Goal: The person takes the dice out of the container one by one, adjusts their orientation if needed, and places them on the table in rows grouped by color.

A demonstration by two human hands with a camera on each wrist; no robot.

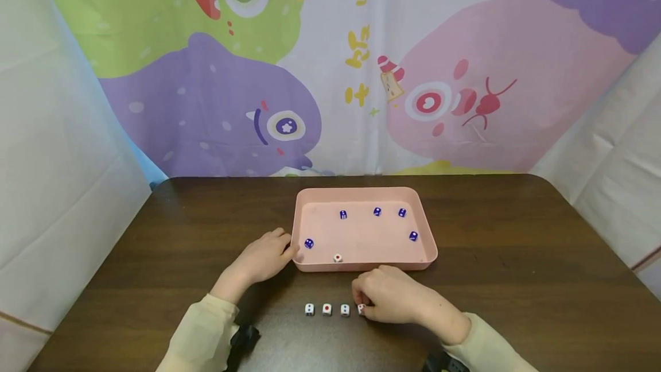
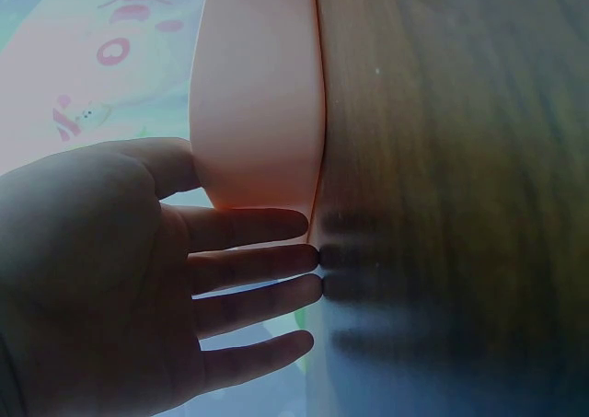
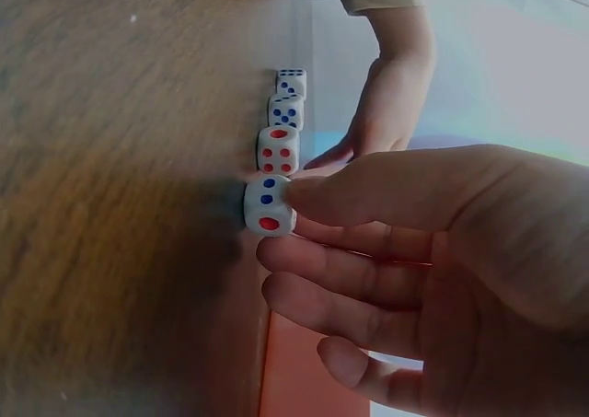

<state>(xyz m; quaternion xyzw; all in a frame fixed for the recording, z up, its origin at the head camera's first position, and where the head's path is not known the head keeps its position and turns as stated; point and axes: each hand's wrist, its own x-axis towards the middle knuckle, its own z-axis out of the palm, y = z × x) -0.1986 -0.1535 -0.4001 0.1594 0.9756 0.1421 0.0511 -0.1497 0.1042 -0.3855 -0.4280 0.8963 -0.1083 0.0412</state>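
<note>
With thumb and index finger, my right hand (image 1: 397, 296) pinches a white die (image 3: 268, 207) at the right end of a short row on the table. Beside it, in the same row, stand a white die with blue pips (image 1: 345, 310), one with a red pip (image 1: 327, 309) and another at the left end (image 1: 309, 309). My left hand (image 1: 264, 258) rests against the left end of a pink tray (image 1: 364, 194). In the left wrist view its fingers (image 2: 258, 270) are straight, their tips near the table.
Inside the tray lie several blue dice, one at the near left (image 1: 308, 243) and one at the right (image 1: 413, 236). A white die (image 1: 338, 258) sits by its front wall. The brown table (image 1: 496, 245) ends at a cartoon-printed curtain (image 1: 356, 148).
</note>
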